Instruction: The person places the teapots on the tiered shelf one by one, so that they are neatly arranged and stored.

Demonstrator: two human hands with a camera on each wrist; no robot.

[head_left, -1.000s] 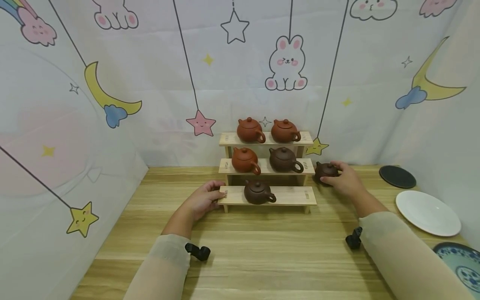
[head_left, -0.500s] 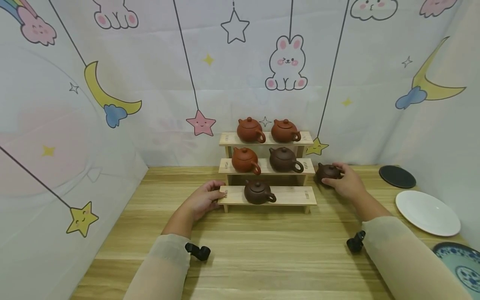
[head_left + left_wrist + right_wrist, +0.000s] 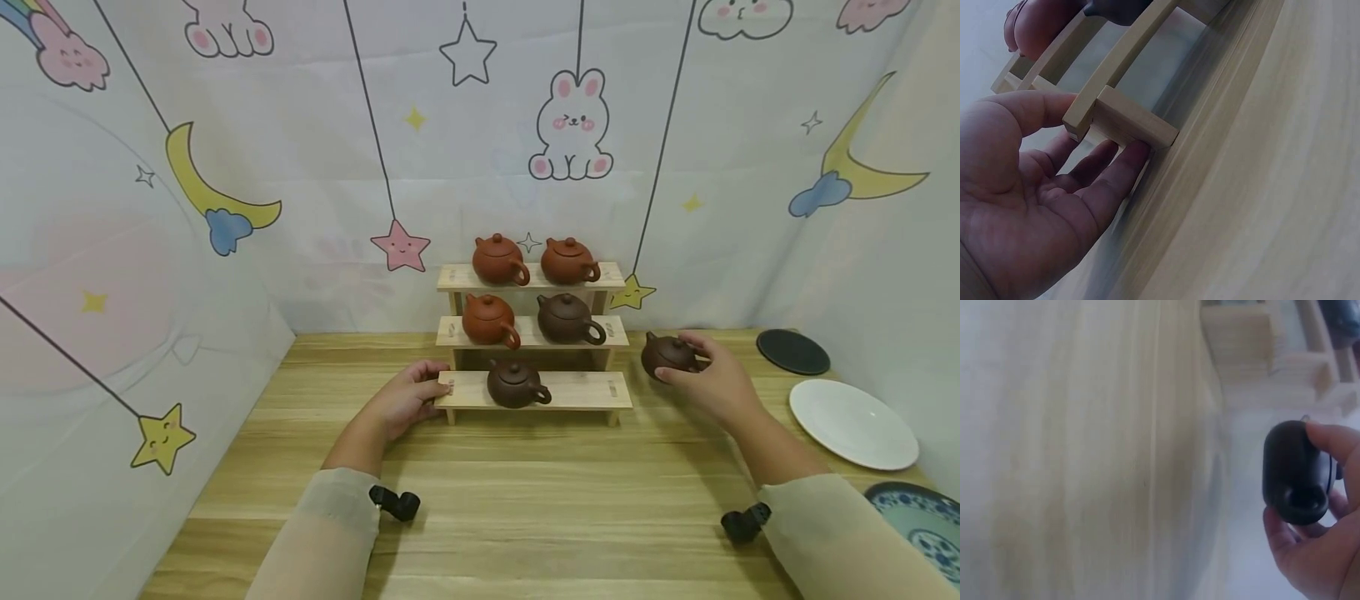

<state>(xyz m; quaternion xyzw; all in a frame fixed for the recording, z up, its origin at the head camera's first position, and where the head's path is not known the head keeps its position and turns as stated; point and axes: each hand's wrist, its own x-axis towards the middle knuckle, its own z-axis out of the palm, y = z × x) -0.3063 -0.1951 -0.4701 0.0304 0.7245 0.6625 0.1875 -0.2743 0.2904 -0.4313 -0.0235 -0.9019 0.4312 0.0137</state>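
My right hand (image 3: 716,379) grips a dark brown teapot (image 3: 667,354) between thumb and fingers, to the right of a three-tier wooden stand (image 3: 577,392). The right wrist view shows this teapot (image 3: 1294,465) with the thumb on one side and fingers on the other. My left hand (image 3: 408,400) holds the left end of the stand's lowest tier. In the left wrist view the thumb lies at the board's end and the fingertips (image 3: 1138,150) touch the leg. A dark teapot (image 3: 513,385) sits on this tier, left of its middle.
The middle tier bears an orange-brown teapot (image 3: 488,319) and a dark one (image 3: 566,317). Two reddish teapots, left (image 3: 498,259) and right (image 3: 569,261), stand on top. At the right lie a black disc (image 3: 792,351), a white plate (image 3: 853,423) and a blue-patterned plate (image 3: 915,525).
My right hand has moved rightward and a little toward me with the dark teapot, away from the stand; its spout now shows. My left hand stays on the stand.
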